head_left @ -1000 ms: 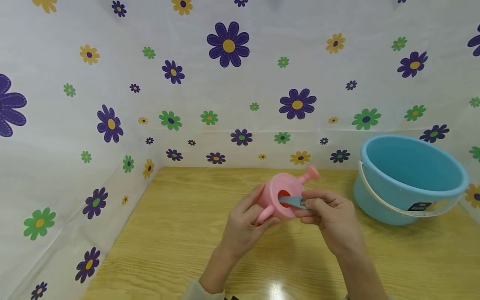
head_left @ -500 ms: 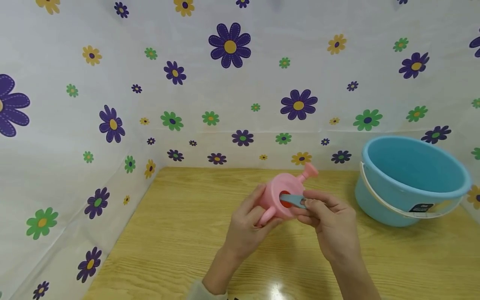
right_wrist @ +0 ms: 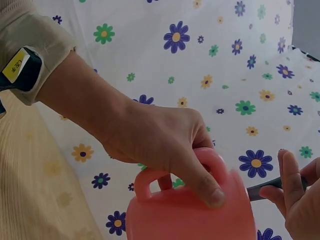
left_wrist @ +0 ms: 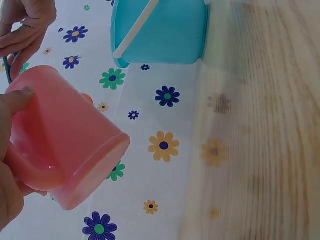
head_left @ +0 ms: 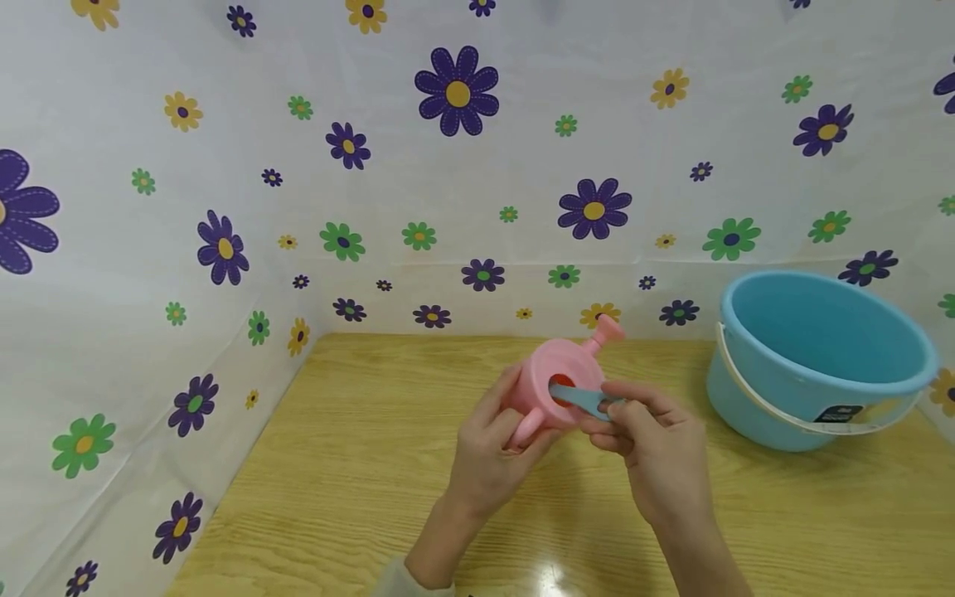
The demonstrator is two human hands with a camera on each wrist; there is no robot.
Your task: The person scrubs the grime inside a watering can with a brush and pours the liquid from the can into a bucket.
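My left hand [head_left: 488, 456] grips a small pink watering can [head_left: 526, 385] at its handle and side, holding it tilted above the table. Its spout [head_left: 608, 329] points up and to the right. With thumb and fingers, my right hand [head_left: 667, 456] pinches a flat, pale blue, tapered tool [head_left: 582, 399]; the exact kind cannot be told. The narrow end reaches into the can's round opening, where something red [head_left: 561, 381] shows. In the right wrist view the tool [right_wrist: 263, 190] looks dark, running from my right fingers to the can [right_wrist: 190, 220].
A blue bucket [head_left: 791, 414] with a white handle stands on the right of the wooden table [head_left: 358, 431]. Behind and to the left hangs a white sheet [head_left: 507, 166] printed with flowers. The table's near part shows a bright reflection.
The watering can has turned slightly, its spout shifting left and up. The blue tool's narrow end has moved a little left in the opening. Both hands keep their hold.
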